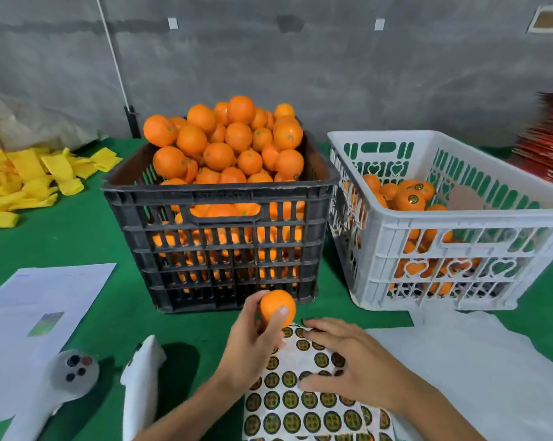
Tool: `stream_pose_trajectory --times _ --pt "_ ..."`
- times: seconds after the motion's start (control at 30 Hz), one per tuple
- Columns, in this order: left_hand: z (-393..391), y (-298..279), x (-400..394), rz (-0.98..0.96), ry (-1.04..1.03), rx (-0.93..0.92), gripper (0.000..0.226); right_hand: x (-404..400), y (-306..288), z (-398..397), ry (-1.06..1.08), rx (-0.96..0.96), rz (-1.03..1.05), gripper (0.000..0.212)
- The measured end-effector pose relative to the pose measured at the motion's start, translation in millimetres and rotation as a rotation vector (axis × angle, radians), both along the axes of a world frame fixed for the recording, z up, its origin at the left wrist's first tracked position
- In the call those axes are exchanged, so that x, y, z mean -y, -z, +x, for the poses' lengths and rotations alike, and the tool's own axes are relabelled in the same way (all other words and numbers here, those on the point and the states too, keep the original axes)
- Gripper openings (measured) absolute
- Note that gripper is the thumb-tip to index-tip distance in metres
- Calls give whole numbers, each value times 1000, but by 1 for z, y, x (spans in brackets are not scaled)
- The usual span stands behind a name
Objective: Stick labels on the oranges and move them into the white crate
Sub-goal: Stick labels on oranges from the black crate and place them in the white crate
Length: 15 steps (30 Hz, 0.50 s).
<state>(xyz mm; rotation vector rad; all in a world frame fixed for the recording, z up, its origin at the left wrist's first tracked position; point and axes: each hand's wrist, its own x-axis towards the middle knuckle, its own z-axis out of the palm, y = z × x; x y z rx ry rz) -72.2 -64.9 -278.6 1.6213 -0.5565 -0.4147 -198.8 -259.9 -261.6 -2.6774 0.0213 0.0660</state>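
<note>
My left hand (253, 348) grips one orange (274, 305) just in front of the black crate (211, 237), which is heaped with oranges (224, 144). My right hand (348, 364) lies palm down with fingers spread on a sheet of round black-and-gold labels (300, 405) at the table's near edge. To the right stands the white crate (459, 243), holding several oranges; two on top (410, 200) show labels.
Yellow foam fruit sleeves (30, 183) are piled at the far left. A printed paper (39, 310) and white foam pieces (141, 386) lie near left. White sheeting (475, 377) covers the green table at right; red packs (548, 148) are stacked far right.
</note>
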Motion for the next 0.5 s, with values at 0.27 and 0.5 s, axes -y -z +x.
stream_pose_trajectory --times 0.27,0.5 --pt "1 9 -1 -63 -28 -19 57 -8 2 7 16 192 17 57" --pt "-7 5 0 -20 4 66 54 -22 3 16 184 274 225 21"
